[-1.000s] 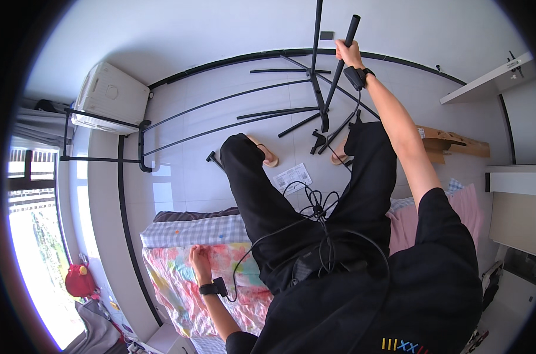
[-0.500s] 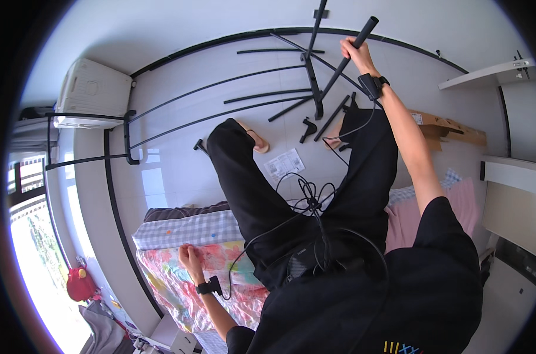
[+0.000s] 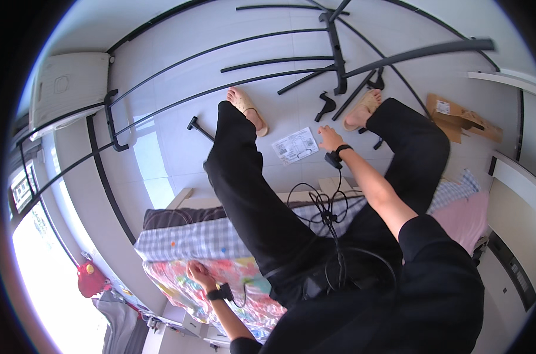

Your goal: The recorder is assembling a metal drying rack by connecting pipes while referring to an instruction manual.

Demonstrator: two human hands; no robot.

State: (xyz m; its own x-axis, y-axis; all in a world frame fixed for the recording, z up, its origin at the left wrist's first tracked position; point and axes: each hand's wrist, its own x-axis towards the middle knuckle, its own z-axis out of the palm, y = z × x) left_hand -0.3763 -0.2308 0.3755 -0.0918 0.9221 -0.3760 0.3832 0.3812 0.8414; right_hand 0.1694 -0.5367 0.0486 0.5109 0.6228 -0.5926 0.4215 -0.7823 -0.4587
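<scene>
My right hand [image 3: 330,140] is over the floor beside the right edge of a printed instruction sheet [image 3: 295,146], open with its fingers slightly bent and nothing in it. My left hand [image 3: 200,275] rests on the floral bedding [image 3: 173,283], its fingers curled in with nothing seen in them. A black metal tube frame [image 3: 337,53] lies across the floor beyond my feet. One thick black tube [image 3: 421,54] slants from its crosspiece toward the right. A black curved bracket [image 3: 325,107] lies on the floor past my right hand.
A short black T-shaped piece [image 3: 200,127] lies by my left leg. Torn cardboard [image 3: 456,118] is at the right. A white box-shaped appliance [image 3: 67,88] stands far left. Black cables [image 3: 324,213] hang in loops over my lap. My feet flank the sheet.
My right hand has let go of the thick black tube and come down and back toward the sheet. The tube now tilts further right. The view has shifted; my left hand stays on the bedding.
</scene>
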